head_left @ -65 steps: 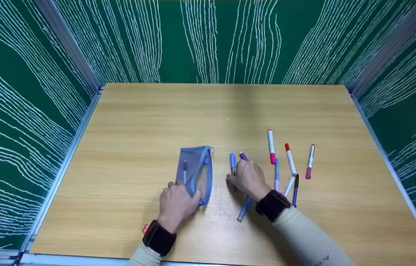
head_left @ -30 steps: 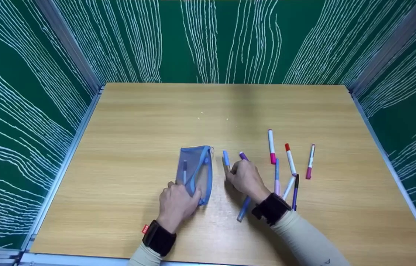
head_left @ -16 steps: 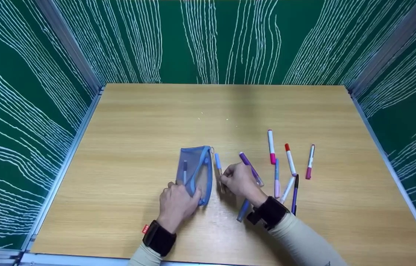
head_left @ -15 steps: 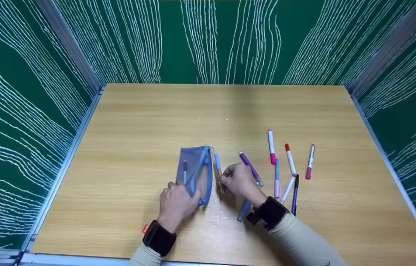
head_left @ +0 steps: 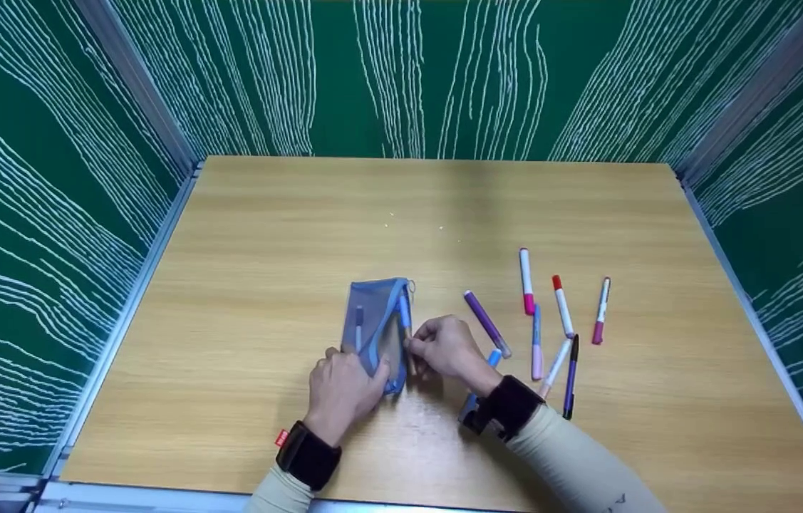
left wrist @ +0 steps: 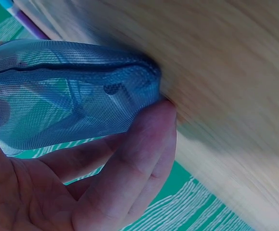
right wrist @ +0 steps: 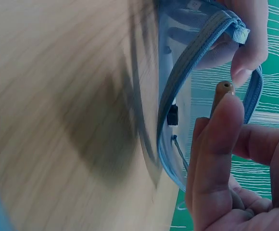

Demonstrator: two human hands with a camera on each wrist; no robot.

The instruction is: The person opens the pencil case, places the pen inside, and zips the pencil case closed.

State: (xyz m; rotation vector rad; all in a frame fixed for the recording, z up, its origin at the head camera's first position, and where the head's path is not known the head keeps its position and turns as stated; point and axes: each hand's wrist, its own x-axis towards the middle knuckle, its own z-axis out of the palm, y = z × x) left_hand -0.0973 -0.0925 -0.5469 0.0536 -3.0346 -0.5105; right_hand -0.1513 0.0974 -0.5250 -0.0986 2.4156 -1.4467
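Note:
My left hand (head_left: 343, 390) grips the near end of a blue mesh pencil pouch (head_left: 371, 299), thumb on its zip side. In the left wrist view its fingers lie along the mesh (left wrist: 82, 106). The unzipped mouth faces right, and a dark-capped pen (head_left: 358, 328) shows through the mesh. At that mouth my right hand (head_left: 449, 348) pinches a pen with a blue cap (head_left: 405, 311) and a tan barrel. The cap end is at the opening. The right wrist view shows the tan rear end (right wrist: 225, 87) at my fingertips, close to the zip edge.
Right of my right hand lie a purple marker (head_left: 487, 324), a blue-capped pen (head_left: 494, 358) partly under the wrist, a blue-and-lilac marker (head_left: 536, 342), a black-and-purple pen (head_left: 571, 377), and several white-bodied markers (head_left: 562, 308). Green walls enclose the wooden table (head_left: 266, 228).
My right hand has carried the blue-capped pen leftward from beside the purple marker to the pouch's mouth. The purple marker is now uncovered. My left hand and the pouch have stayed put.

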